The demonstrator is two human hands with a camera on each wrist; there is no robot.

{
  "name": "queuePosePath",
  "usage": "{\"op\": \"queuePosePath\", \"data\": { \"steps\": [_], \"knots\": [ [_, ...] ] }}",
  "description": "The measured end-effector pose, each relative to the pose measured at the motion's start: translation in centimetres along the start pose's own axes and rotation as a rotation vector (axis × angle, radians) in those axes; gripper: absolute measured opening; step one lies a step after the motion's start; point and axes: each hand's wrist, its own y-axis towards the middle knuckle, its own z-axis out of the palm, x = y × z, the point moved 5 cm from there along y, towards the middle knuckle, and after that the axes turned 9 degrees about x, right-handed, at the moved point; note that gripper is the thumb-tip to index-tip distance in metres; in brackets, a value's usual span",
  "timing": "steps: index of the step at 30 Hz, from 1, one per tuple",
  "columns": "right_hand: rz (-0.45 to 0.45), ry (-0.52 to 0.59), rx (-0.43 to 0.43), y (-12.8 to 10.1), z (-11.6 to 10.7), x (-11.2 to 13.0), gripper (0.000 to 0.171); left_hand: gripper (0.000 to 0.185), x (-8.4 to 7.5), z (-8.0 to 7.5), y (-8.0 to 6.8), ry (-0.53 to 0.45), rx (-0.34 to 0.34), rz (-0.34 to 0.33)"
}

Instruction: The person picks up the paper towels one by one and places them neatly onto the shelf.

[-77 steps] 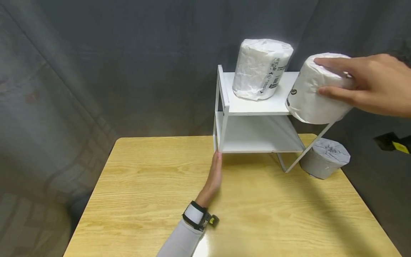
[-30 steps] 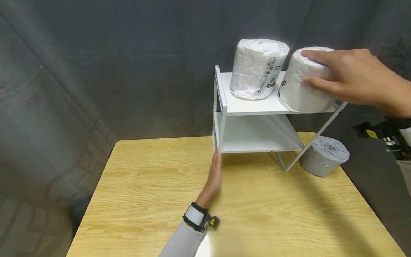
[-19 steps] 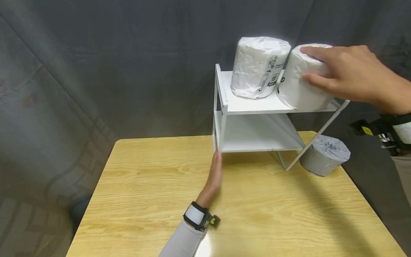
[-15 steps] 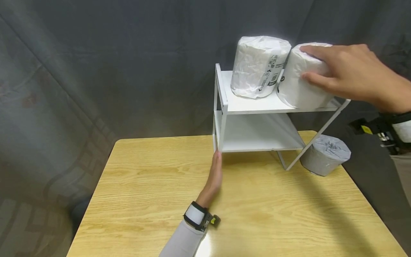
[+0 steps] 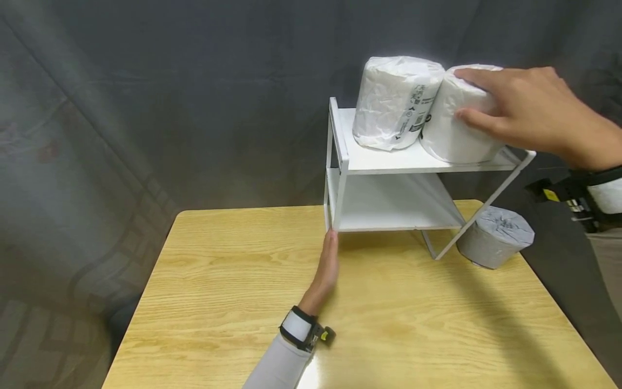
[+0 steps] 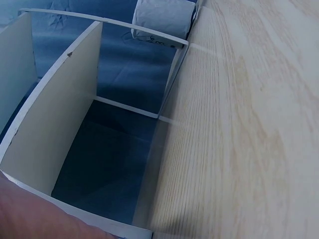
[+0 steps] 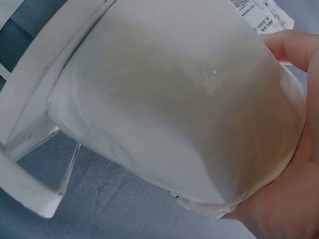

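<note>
In the head view a white two-tier shelf stands at the back right of the table. On its top board sits a wrapped toilet paper roll with black print. My right hand grips a second wrapped toilet paper roll close beside it, thumb in front and fingers over the top. This roll fills the right wrist view, next to the shelf's end rail. With straight fingers, my left hand touches the shelf's lower left front post. The left wrist view shows part of that hand against the frame.
A third wrapped roll stands on the wooden table, behind the shelf's right leg and near the right edge. Dark grey cloth hangs behind and at the sides.
The held toilet paper roll has moved left and back from the shelf's right end onto the top board, up beside the other roll. My left hand has stayed at the post.
</note>
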Motion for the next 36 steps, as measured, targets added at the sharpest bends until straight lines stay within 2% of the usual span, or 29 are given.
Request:
{"op": "queuePosePath", "data": {
  "steps": [9,27,36],
  "knots": [
    [0.041,-0.007,0.006,-0.27,0.27,-0.43,0.068,0.074,-0.15,0.16,0.14,0.004,0.025,0.029],
    [0.023,-0.005,-0.019,-0.14,0.44,-0.03,0.067,0.075,0.13,0.06,-0.01,-0.005,0.029,0.001],
    [0.039,0.015,0.011,0.08,0.46,-0.10,0.070,0.076,-0.13,-0.12,0.01,0.004,0.027,0.003]
  ]
}}
